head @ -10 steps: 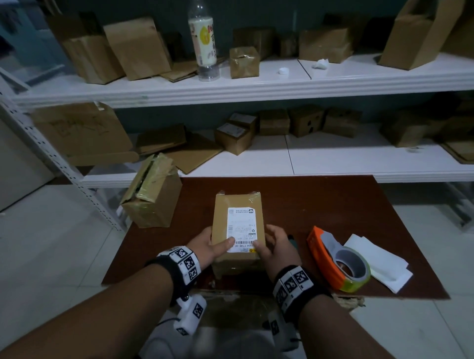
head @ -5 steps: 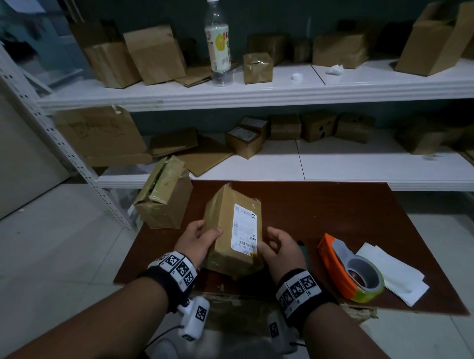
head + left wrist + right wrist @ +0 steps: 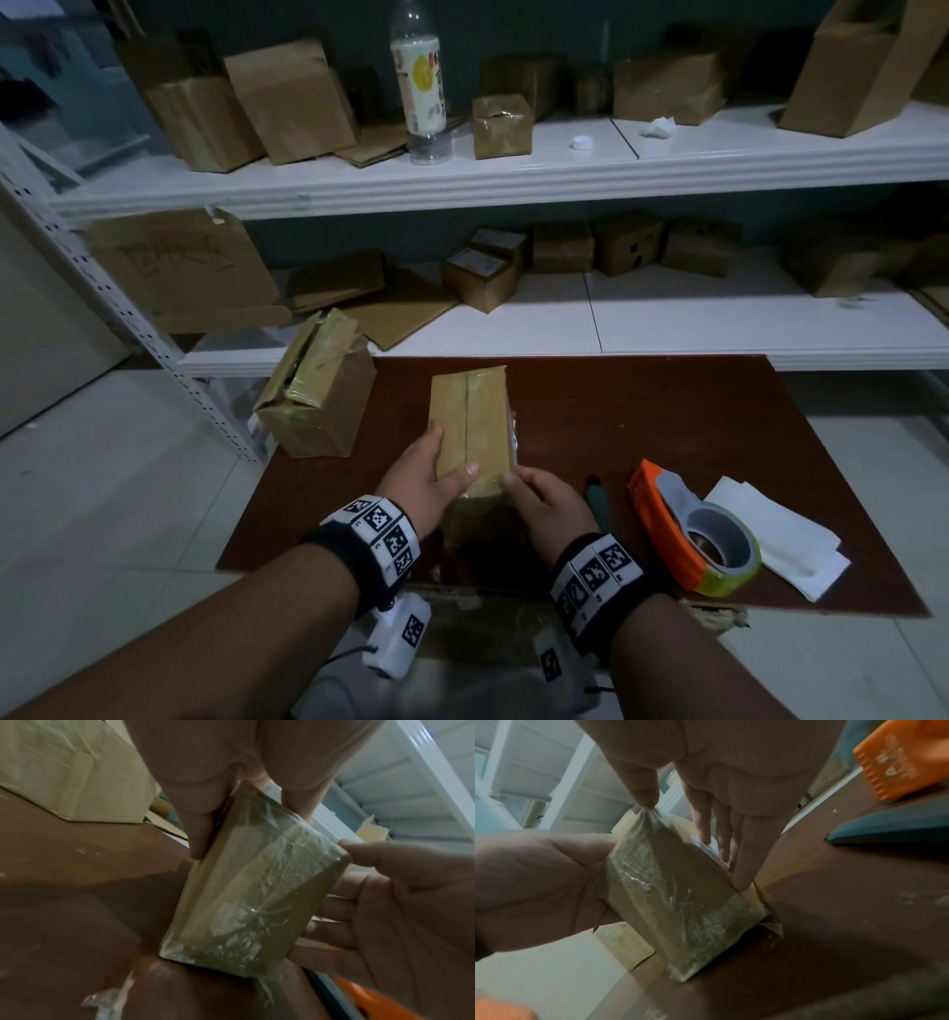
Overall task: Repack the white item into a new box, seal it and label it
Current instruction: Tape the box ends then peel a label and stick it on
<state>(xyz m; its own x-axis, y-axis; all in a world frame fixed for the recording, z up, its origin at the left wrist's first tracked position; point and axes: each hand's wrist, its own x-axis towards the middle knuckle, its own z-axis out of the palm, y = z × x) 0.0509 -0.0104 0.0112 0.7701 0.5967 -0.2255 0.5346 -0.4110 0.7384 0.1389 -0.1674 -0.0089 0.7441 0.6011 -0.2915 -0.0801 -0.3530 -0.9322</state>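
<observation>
We hold the taped box [image 3: 470, 426] on edge near the front edge of the table [image 3: 667, 411], roughly midway along it, its lower corner touching the brown top. Our left hand [image 3: 426, 483] wraps the box's left side, thumb across the upper face and fingers [image 3: 197, 833] down the far side. Our right hand [image 3: 544, 501] clasps the right side, thumb [image 3: 639, 787] at a loose bit of tape on the top corner, fingers laid along the labelled face, which is turned right and shows only as a white sliver. The box is sealed, so we cannot see what is in it.

At the back left corner an opened carton [image 3: 318, 390] overhangs the table's edge; we cannot tell its contents. Toward the front right edge lie an orange tape dispenser [image 3: 693, 529], white paper sheets [image 3: 780, 534] and a dark pen-like thing [image 3: 598, 506]. The back half of the table between the carton and the right edge is bare wood.
</observation>
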